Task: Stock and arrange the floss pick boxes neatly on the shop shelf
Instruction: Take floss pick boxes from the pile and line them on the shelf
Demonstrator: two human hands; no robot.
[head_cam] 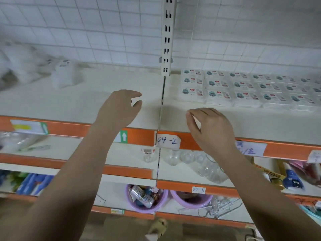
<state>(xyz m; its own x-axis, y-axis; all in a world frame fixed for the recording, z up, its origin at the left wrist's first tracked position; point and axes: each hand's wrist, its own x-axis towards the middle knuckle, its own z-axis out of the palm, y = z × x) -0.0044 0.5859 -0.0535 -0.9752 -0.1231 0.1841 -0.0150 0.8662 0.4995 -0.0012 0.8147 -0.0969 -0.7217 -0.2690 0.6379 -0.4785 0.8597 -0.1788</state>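
— What can be read on the shelves?
— A handwritten tag (168,141) on the orange shelf edge (142,134) says "04-2". One shelf lower, a smaller tag (198,190) says "04-5".
— Anything else?
— A green label (123,136) carries a white up-arrow. Print on the floss pick boxes (243,87) is too small to read.

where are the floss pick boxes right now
In the head view the floss pick boxes lie flat in neat rows on the top shelf, right of the slotted upright post, beyond the right hand.
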